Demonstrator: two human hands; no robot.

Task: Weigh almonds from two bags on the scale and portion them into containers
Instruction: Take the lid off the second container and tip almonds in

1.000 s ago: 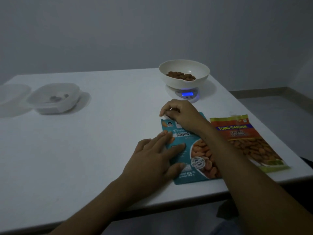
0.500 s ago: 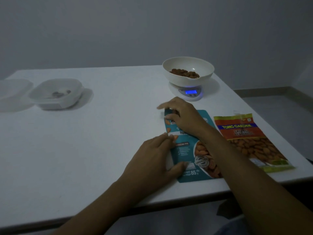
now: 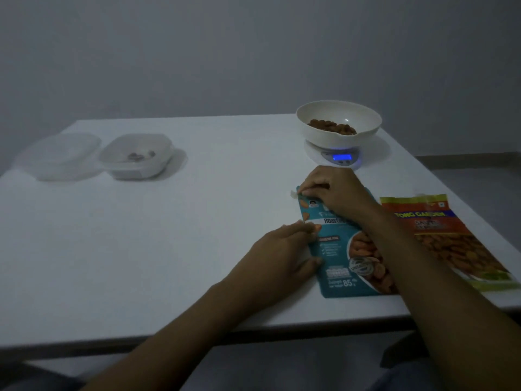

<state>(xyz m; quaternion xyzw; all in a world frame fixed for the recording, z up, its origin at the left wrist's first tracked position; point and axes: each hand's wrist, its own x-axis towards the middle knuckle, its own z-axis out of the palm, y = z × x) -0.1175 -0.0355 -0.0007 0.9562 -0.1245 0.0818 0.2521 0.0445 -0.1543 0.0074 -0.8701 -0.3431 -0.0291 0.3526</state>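
A teal almond bag (image 3: 338, 266) lies flat on the white table (image 3: 197, 235). My right hand (image 3: 335, 193) pinches its top edge, fingers curled on the upper left corner. My left hand (image 3: 282, 255) presses flat on the bag's left edge. To the right lies a red and orange almond bag (image 3: 445, 235). Behind them a white bowl (image 3: 363, 119) holding almonds (image 3: 332, 127) sits on a small scale (image 3: 338, 158) with a lit blue display.
A clear plastic container (image 3: 135, 156) with a few almonds stands at the far left of the table, its clear lid (image 3: 62, 156) beside it. The table's front edge runs just below the bags. A grey wall stands behind.
My left hand has slid left off the teal bag's face to its left edge. My right hand's fingers have curled tighter on the bag's top edge. The camera has shifted slightly.
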